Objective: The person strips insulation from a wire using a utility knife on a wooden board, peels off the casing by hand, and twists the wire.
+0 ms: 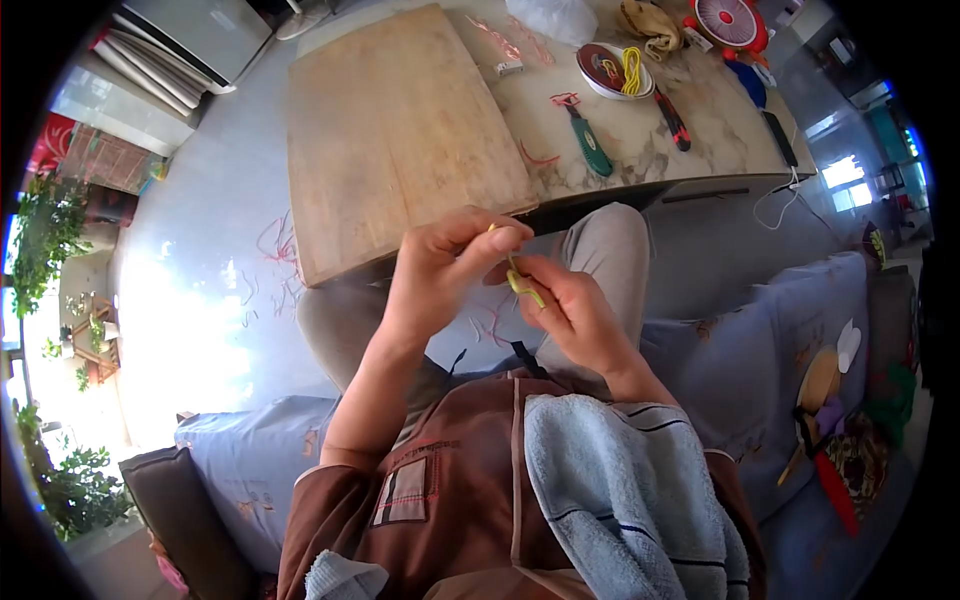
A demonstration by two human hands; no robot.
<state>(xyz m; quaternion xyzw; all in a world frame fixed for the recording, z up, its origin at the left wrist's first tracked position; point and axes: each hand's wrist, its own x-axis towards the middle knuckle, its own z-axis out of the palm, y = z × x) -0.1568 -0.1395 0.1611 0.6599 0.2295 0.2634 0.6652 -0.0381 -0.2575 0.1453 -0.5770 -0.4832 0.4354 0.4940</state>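
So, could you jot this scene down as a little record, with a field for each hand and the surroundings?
Left hand: pinching a thin yellow-green cord
Right hand: holding the cord too, close to the left
Tabletop: wooden board, green-handled tool, red-and-black tool, yellow coil at a round container
Floor: scattered thin red strands
On the person: pale blue towel over the chest

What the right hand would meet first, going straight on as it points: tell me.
Most likely the left hand, just ahead of the right hand, though depth between them is unclear.
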